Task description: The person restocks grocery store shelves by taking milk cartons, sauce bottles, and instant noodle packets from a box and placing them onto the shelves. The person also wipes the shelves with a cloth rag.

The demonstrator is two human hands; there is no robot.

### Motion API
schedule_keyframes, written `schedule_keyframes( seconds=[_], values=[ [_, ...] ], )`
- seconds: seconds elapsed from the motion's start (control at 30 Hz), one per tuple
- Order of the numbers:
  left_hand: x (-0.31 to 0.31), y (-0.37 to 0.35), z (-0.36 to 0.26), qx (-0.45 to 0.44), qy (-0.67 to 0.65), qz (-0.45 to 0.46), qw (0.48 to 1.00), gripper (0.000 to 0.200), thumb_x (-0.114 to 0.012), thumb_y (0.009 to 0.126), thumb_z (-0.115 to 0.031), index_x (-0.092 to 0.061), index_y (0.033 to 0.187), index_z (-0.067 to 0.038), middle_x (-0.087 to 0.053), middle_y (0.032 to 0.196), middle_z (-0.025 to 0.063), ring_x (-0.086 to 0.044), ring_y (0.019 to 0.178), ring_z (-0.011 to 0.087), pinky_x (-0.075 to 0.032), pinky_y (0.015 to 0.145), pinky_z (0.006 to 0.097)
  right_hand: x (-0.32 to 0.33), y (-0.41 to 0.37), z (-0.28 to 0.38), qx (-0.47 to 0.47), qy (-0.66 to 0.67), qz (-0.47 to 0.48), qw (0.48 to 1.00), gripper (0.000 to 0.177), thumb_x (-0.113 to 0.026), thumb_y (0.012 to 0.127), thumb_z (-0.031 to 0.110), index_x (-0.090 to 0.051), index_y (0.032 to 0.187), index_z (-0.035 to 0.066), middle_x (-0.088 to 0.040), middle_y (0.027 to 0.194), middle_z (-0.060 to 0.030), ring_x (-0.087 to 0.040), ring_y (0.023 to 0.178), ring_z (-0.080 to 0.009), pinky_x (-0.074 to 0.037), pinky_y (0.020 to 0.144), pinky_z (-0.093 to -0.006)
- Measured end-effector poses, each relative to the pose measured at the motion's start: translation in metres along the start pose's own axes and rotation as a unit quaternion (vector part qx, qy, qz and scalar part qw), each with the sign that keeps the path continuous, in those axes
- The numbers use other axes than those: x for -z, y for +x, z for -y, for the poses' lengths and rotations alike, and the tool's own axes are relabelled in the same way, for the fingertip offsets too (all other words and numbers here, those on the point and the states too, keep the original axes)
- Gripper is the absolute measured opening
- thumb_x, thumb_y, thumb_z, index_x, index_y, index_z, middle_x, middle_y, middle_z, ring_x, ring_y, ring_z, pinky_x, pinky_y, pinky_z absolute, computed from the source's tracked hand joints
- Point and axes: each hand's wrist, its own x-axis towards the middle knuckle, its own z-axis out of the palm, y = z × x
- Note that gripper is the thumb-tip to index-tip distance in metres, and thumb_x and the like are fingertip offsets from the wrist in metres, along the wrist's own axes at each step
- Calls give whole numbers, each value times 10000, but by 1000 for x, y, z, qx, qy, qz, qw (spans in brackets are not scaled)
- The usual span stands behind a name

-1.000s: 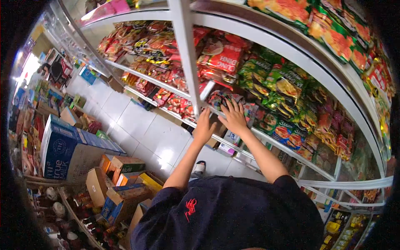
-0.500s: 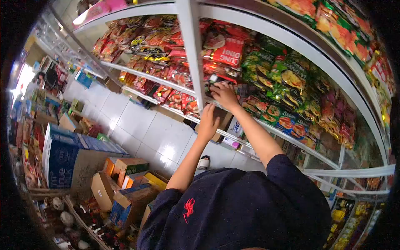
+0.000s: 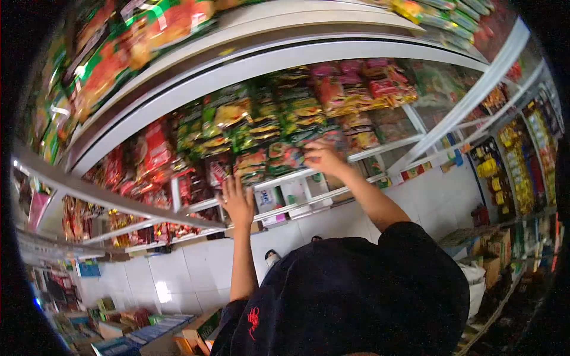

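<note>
My left hand (image 3: pixel 236 203) is at the front edge of the shelf, fingers spread and pointing up, beside some red packets (image 3: pixel 218 171). Nothing shows in it. Farther right, my right hand (image 3: pixel 325 158) reaches over the lower shelf rail, its fingers apart over a row of small noodle packets (image 3: pixel 284 155). Those fingertips are slightly blurred and overlap the packets. Behind the row stand green and yellow packets (image 3: pixel 234 113). Pink and red packets (image 3: pixel 389 83) fill the shelf to the right.
A white frame bar (image 3: pixel 142 204) slants across on the left. Above runs the upper shelf edge (image 3: pixel 267 50), with more packets over it. Cartons (image 3: pixel 270 199) stand under the shelf. Behind me are boxes (image 3: pixel 148 332); yellow goods (image 3: pixel 510 148) line the right side.
My view has swung right along the shelf. My right hand has moved from the white upright to the small noodle packets; my left hand now has its fingers spread at the shelf edge.
</note>
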Motion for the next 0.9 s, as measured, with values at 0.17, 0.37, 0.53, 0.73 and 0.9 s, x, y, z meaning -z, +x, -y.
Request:
schedule_keyframes(
  seconds=[0.17, 0.37, 0.53, 0.73, 0.9],
  values=[
    [-5, -1, 8, 7, 23, 33, 999, 516, -420, 859, -388, -319, 1322, -185, -281, 1381, 44, -235, 1273, 267, -71, 1013, 526, 146, -90, -156, -186, -168, -175, 952, 165, -663, 605, 144, -642, 748, 64, -589, 979, -108, -522, 961, -277, -417, 822, -378],
    [-4, 0, 7, 0, 18, 19, 1000, 489, -438, 858, -371, -355, 1303, -185, -296, 1373, 67, -238, 1271, 261, -55, 1015, 505, 184, -99, -170, -214, -224, -281, 908, 126, -612, 607, 139, -622, 716, 76, -577, 766, -104, -551, 781, -275, -430, 682, -380],
    [-7, 0, 1, 15, 26, -7, 1000, 455, -432, 863, -372, -399, 1273, -179, -334, 1350, 72, -257, 1264, 252, -66, 1026, 491, 99, -61, -80, -82, -91, -221, 968, 144, -649, 566, 136, -570, 661, 62, -581, 797, -84, -534, 813, -272, -410, 735, -392],
    [0, -5, 8, -27, 47, 13, 998, 456, -391, 881, -360, -376, 1290, -158, -331, 1351, 68, -252, 1269, 241, -86, 1031, 475, -12, -20, 29, -2, -8, -101, 995, 220, -608, 606, 162, -636, 812, 92, -597, 941, -36, -521, 931, -226, -389, 825, -384],
    [-5, -8, 14, -47, 24, -14, 999, 449, -402, 875, -334, -386, 1282, -144, -352, 1328, 93, -262, 1257, 261, -81, 1033, 477, 20, -26, -8, -53, 16, -32, 998, 246, -608, 642, 178, -652, 868, 91, -604, 977, -54, -518, 982, -249, -392, 865, -378]
  ],
)
